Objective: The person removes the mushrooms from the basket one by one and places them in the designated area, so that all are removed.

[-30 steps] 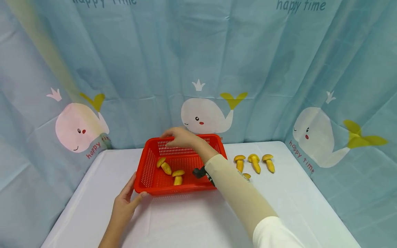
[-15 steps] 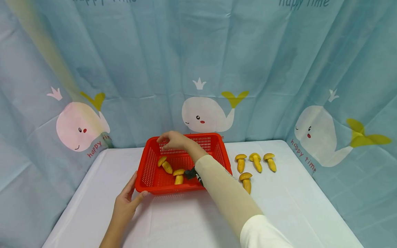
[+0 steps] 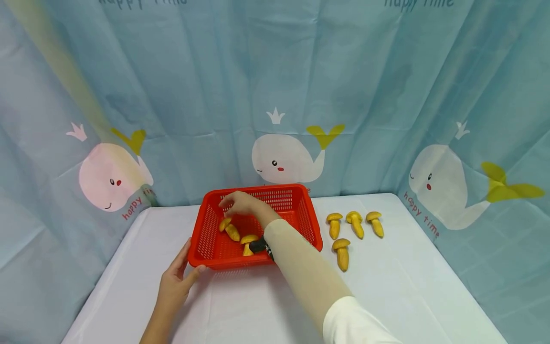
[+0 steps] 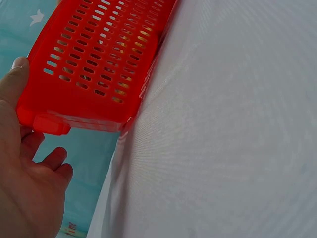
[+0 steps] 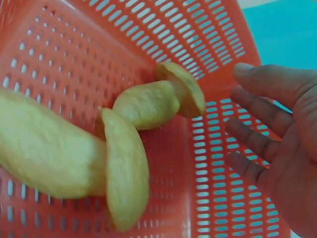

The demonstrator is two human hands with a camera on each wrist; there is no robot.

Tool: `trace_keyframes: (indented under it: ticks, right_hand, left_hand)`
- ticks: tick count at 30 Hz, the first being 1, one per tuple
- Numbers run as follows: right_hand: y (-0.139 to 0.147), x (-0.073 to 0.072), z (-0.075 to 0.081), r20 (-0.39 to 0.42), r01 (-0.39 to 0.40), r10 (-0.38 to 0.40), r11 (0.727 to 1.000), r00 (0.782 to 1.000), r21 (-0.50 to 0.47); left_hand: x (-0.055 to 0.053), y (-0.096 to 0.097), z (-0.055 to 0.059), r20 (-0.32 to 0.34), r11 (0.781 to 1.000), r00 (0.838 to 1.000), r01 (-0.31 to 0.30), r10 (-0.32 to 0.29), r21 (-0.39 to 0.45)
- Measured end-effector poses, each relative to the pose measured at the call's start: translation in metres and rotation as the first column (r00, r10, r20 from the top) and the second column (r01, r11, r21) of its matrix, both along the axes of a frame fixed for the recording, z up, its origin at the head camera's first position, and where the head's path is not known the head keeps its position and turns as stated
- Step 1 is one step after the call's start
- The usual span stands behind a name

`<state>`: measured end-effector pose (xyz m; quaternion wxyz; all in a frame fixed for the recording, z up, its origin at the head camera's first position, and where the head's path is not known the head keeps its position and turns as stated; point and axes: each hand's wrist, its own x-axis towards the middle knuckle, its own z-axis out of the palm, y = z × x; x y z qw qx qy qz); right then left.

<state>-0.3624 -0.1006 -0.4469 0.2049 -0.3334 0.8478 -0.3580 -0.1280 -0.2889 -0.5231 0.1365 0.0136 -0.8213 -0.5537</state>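
Observation:
A red plastic basket (image 3: 255, 260) with slotted walls stands on the white table. My left hand (image 3: 174, 286) grips its near left corner; in the left wrist view the thumb lies at the rim and the fingers below it. Two yellow mushrooms lie inside: one mushroom (image 3: 232, 232) at the left and another mushroom (image 3: 248, 240) nearer the front wall. My right hand (image 3: 240, 203) hovers in the basket over the left mushroom. In the right wrist view its fingers (image 5: 252, 139) are spread beside the mushroom's cap and hold nothing.
To the right of the basket, three yellow mushrooms (image 3: 354, 224) lie in a row, with one more mushroom (image 3: 342, 253) in front of them. A blue curtain (image 3: 361, 95) printed with whales hangs behind and along both sides of the table (image 3: 386, 291).
My right hand has come down and slightly left toward the left mushroom, its forearm swinging left and uncovering the front mushroom on the table. My left hand keeps its grip on the basket.

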Motion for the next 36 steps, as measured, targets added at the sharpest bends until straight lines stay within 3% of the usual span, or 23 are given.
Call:
trace_keyframes:
  ticks: [7, 17, 36]
  right_hand:
    - [-0.002, 0.0, -0.016, 0.024, 0.002, -0.002, 1.0, 1.0, 0.021]
    - [0.001, -0.003, -0.027, 0.058, 0.044, -0.048, 0.997, 0.997, 0.07]
    - [0.001, -0.002, -0.032, 0.104, 0.002, -0.012, 0.995, 0.994, 0.099]
  left_hand:
    - [0.001, 0.003, -0.002, 0.029, 1.0, 0.999, -0.014, 0.014, -0.009]
    - [0.0, 0.003, -0.003, 0.033, 1.0, 0.999, -0.013, 0.013, -0.002]
    - [0.0, 0.0, -0.002, 0.053, 0.999, 0.998, -0.035, 0.037, -0.029]
